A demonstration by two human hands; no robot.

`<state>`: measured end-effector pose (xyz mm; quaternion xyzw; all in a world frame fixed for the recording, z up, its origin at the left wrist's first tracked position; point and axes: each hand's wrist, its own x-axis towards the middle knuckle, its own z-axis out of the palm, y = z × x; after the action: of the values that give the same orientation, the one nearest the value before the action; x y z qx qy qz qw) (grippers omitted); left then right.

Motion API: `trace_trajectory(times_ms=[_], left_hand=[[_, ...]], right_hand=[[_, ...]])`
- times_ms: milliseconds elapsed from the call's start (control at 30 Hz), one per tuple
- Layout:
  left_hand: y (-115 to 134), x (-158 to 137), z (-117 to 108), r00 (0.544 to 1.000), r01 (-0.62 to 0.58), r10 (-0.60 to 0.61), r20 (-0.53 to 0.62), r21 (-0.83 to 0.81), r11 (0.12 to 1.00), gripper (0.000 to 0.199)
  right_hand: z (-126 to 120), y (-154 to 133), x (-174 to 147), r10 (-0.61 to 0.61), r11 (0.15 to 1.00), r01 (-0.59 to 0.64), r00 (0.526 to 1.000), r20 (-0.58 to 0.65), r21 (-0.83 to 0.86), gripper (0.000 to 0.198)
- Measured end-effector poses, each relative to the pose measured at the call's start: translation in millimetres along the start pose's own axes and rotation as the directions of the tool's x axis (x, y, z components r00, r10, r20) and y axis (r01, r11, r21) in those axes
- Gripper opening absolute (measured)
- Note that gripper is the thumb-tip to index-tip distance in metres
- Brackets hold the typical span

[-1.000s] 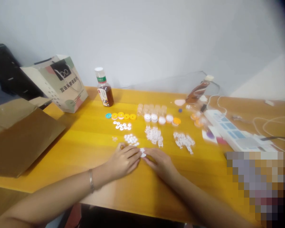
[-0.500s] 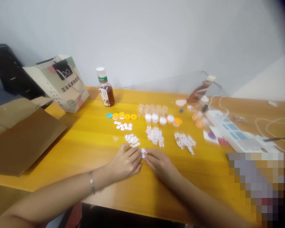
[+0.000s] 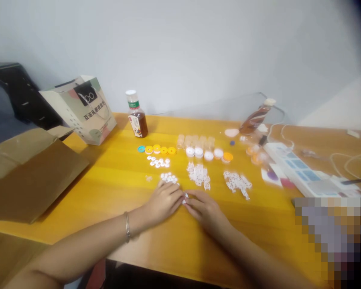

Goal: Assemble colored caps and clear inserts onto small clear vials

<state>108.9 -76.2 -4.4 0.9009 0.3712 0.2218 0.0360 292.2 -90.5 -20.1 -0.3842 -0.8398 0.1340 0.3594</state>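
A small white plastic piece [image 3: 185, 198] between left hand [image 3: 165, 202] and right hand [image 3: 209, 208]
Both pinch it narrowly, neither nearer; its long axis is unclear. Round white discs [image 3: 169, 178] lie just beyond the left hand.

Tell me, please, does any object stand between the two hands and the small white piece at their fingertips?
Nothing visible stands in the way: the left hand and the right hand both hold the small white piece. The nearest group of white discs lies just beyond the left hand, not between it and the piece.
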Motion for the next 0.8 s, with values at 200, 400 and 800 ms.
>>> trace_trajectory(times_ms=[200,400,800], left_hand=[[0,-7,-8,0.993,-0.108,0.112,-0.032,0.107,0.988,0.016],[8,-12,-17,0.987,-0.143,0.152,-0.057,0.141,0.98,0.015],[-73,0,-41,0.997,0.066,-0.066,0.029,-0.008,0.998,0.018]], right_hand=[[-4,-10,6,0.253,0.941,-0.228,0.964,-0.076,0.25,0.004],[2,-19,7,0.411,0.543,-0.474,0.87,0.272,0.693,0.026],[-2,-16,11,0.565,0.45,-0.582,0.773,0.289,0.677,0.03]])
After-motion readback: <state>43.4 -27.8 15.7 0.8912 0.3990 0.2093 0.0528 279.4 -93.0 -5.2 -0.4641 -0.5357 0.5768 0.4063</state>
